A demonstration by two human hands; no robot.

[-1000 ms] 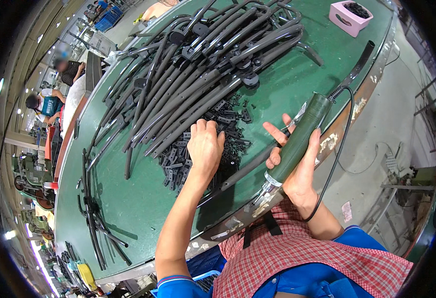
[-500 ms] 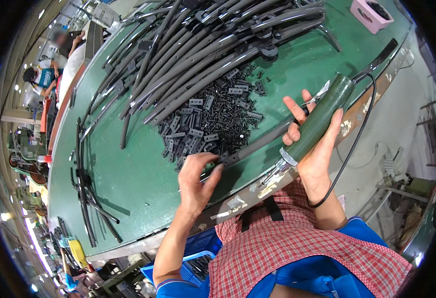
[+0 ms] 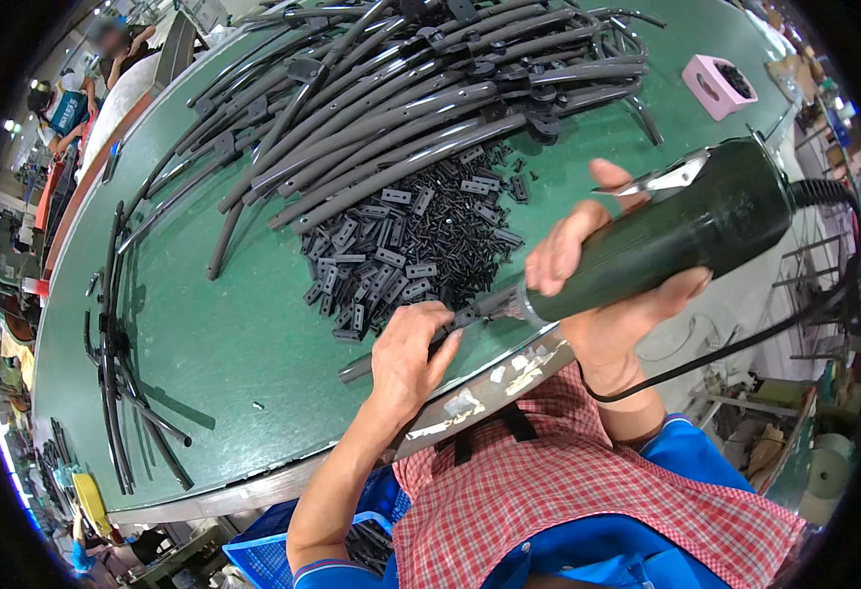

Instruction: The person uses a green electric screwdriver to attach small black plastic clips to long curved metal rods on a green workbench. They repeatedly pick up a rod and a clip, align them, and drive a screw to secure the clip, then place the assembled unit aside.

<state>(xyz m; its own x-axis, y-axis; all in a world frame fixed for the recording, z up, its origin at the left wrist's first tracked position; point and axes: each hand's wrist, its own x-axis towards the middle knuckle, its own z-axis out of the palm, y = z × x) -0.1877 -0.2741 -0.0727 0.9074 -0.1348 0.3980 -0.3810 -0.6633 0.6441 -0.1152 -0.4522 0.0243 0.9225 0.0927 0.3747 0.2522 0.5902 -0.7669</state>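
A dark tube (image 3: 359,370) lies under my left hand (image 3: 408,355), its fingers closed round it near the table's front edge. One end of the tube sticks out to the left of that hand. My right hand (image 3: 607,339) grips a thick, dark green electric screwdriver (image 3: 661,240) with a metal lever (image 3: 680,177) along its side and a black cord (image 3: 734,368). The tool slants down to the left, its nose at the tube just right of my left fingers. Whether the bit touches a screw there is hidden.
Beyond my hands lie a heap of small black slotted blocks (image 3: 347,265) and dark screws (image 3: 450,226). Many curved dark tubes (image 3: 381,128) are piled behind. More tubes (image 3: 109,353) lie at the left. A pink box (image 3: 720,86) stands far right, a blue crate (image 3: 263,550) below the table.
The screwdriver has swung nearer to level, its nose now at the tube by my left hand. The tube has shifted left, and its end now shows past my left hand.
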